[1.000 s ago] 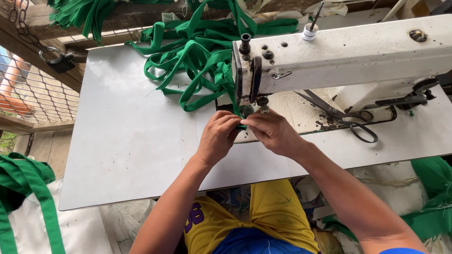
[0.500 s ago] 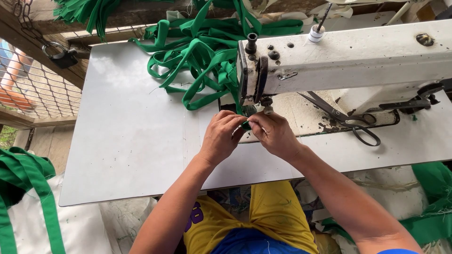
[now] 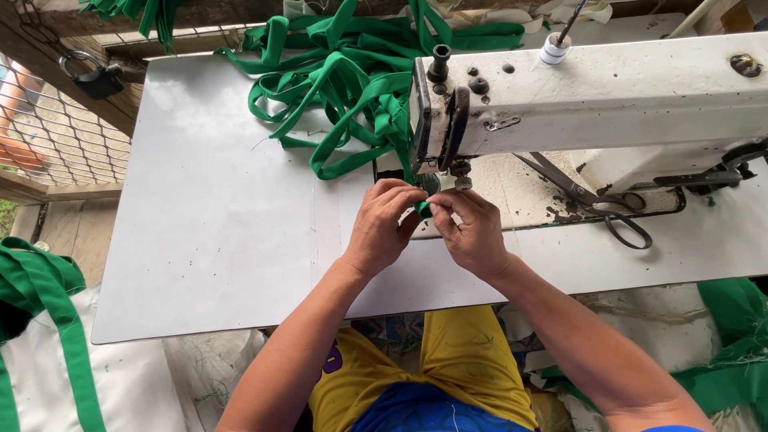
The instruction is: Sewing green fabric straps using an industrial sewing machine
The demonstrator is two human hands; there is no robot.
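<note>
Left hand point(image 3: 382, 228) and right hand point(image 3: 472, 232) are brought together just below the needle area, fingertips pinched on the near end of a green strap point(image 3: 422, 206). Only a small piece of strap is seen between the fingers; the grip is kept tight and close to the needle, seemingly so the end can be lined up flat under the presser foot point(image 3: 460, 182). Wrists are rested low over the surface point(image 3: 208, 240), probably for steadiness.

From the pinch the strap is led up and away to the far left, past the head of the white sewing machine point(image 3: 608, 88), into a loose tangled heap of green straps point(image 3: 344, 80) piled on the far part of the surface, likely kept behind the needle so length feeds away from the hands. Black scissors point(image 3: 600, 200) are laid on the machine bed to the right, within reach of the right hand. A thread spool point(image 3: 552, 50) is seen on top of the machine. A white bag with green strap trim point(image 3: 48, 336) is seen near left, below the surface edge.
</note>
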